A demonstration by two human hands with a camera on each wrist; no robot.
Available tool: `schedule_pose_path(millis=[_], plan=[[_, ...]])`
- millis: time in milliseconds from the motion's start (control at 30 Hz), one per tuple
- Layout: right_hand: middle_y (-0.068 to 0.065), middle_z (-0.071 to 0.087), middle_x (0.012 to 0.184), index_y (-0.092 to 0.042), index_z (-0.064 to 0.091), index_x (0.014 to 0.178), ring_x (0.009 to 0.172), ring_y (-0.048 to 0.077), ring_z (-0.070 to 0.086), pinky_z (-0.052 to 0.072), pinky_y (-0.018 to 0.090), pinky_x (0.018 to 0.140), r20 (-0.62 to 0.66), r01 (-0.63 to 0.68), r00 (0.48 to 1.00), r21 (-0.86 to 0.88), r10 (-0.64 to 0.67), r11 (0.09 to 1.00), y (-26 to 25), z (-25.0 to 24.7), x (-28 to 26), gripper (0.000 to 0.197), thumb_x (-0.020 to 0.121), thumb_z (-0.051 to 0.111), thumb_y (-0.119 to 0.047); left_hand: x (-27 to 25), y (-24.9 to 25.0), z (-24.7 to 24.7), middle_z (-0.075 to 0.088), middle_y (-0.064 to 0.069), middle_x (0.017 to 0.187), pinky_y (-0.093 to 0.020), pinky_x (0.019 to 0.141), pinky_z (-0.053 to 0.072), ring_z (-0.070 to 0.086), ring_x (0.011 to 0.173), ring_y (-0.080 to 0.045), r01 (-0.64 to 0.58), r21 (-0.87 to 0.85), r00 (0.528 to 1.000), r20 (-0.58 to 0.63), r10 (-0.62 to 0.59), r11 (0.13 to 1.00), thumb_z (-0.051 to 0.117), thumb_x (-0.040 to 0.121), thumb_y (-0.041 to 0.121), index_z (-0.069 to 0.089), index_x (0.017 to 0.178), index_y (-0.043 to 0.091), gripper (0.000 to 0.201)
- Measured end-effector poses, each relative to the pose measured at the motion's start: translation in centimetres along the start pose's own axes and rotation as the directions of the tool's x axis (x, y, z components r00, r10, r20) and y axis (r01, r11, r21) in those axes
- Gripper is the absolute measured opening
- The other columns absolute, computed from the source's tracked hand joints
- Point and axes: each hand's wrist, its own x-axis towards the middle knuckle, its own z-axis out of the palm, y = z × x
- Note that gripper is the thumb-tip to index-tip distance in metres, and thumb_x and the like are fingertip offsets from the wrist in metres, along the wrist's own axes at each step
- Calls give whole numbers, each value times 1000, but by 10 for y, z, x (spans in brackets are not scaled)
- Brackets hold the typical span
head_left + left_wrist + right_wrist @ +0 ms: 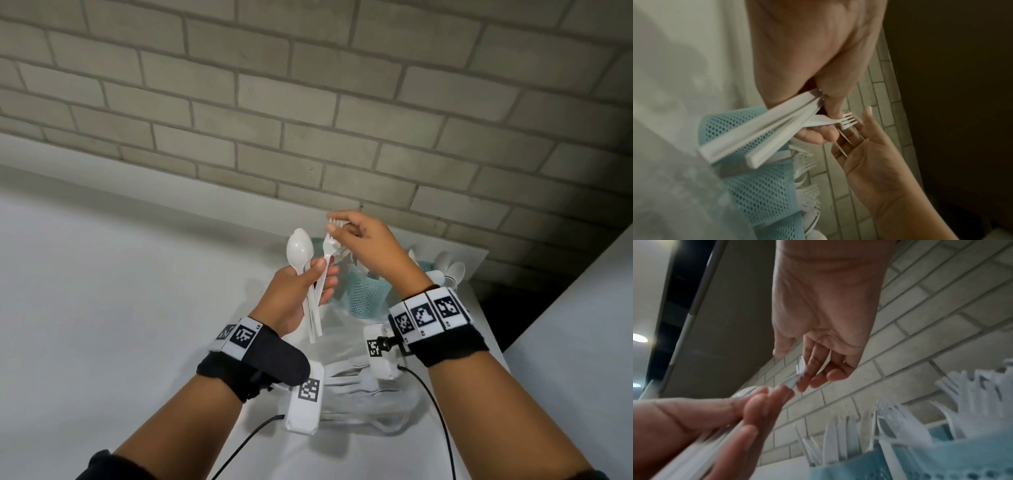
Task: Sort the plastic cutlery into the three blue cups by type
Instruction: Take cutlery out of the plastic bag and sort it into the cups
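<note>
My left hand (301, 291) grips a bundle of white plastic cutlery by the handles, raised above the table. A spoon (299, 250) and a fork (329, 241) stick up out of it. My right hand (370, 246) reaches over from the right. Its straight fingers (807, 366) touch the fork's tines (849, 122), and the thumb stands apart. Below the hands stands a blue mesh cup (368, 294). A second cup (424, 266) behind it holds spoons. The near cup (756, 186) in the left wrist view holds forks. The third cup is mostly hidden behind my hands.
A blurred heap of white cutlery (359, 387) lies on the white table (102, 274) between my wrists. A brick wall (308, 102) runs close behind the cups. A dark gap (513, 308) and a white panel (582, 342) lie to the right.
</note>
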Motion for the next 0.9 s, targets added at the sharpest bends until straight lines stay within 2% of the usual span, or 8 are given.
schedule_pose_path(millis=[200, 300, 433, 500, 600, 700, 800, 900], plan=[[-4, 64, 78, -15, 64, 107, 56, 3, 57, 45, 14, 55, -267, -22, 964, -26, 14, 999, 5, -48, -7, 17, 93, 55, -13, 11, -8, 35, 71, -6, 85, -22, 70, 59, 70, 72, -10, 61, 92, 986, 151, -74, 994, 46, 97, 19, 63, 98, 5, 21], [-5, 62, 75, -15, 65, 104, 54, 1, 58, 44, 15, 50, -579, 34, 815, 60, 7, 998, 7, -76, -7, 17, 95, 51, -16, 16, -14, 44, 68, -4, 88, -23, 68, 57, 67, 76, -11, 76, 194, 983, 149, -106, 978, 44, 99, 24, 63, 95, 10, 23], [-2, 65, 88, -24, 66, 101, 84, 27, 66, 57, 40, 72, -780, 94, 624, -1, -60, 996, 19, -89, -9, 21, 93, 47, -29, 19, -20, 56, 66, -1, 83, -21, 62, 54, 65, 67, -10, 79, 299, 984, 132, -124, 951, 39, 100, 29, 61, 93, 16, 26], [-2, 65, 86, -19, 67, 105, 81, 24, 66, 56, 41, 74, -758, 51, 643, -98, -108, 994, 28, -79, -13, 27, 94, 46, -32, 21, -22, 61, 62, 5, 65, -15, 47, 46, 55, 48, -3, 76, 350, 986, 110, -122, 934, 40, 100, 30, 63, 93, 18, 27], [4, 69, 88, -14, 68, 112, 80, 23, 63, 44, 27, 70, -639, -112, 757, -332, -136, 937, 54, -55, -18, 29, 97, 46, -26, 23, -26, 64, 38, 9, 51, -14, 39, 26, 31, 40, -3, 58, 427, 986, 118, -119, 902, 43, 99, 32, 65, 96, 17, 27], [10, 63, 121, -24, 67, 116, 114, 32, 48, 33, 33, 92, -470, -277, 883, -525, -2, 805, 83, -37, -21, 30, 96, 47, -32, 23, -29, 65, 30, 8, 57, -14, 39, 22, 25, 43, -4, 72, 500, 982, 114, -148, 863, 50, 96, 31, 58, 101, 15, 18], [7, 39, 147, -32, 64, 119, 132, 32, 24, 21, 41, 107, -336, -374, 919, -582, 205, 722, 86, -30, -27, 29, 95, 47, -37, 22, -30, 63, 29, 6, 61, -15, 40, 20, 25, 47, -5, 130, 470, 966, 138, -218, 873, 47, 97, 22, 50, 104, 15, 10], [5, 31, 151, -32, 55, 129, 134, 31, 21, 20, 41, 107, -368, -375, 914, -595, 174, 711, 69, -32, -33, 35, 98, 41, -34, 21, -28, 59, 31, 4, 64, -16, 41, 21, 28, 46, -5, 239, 306, 943, 151, -295, 921, 37, 97, 14, 50, 109, 13, 18]])
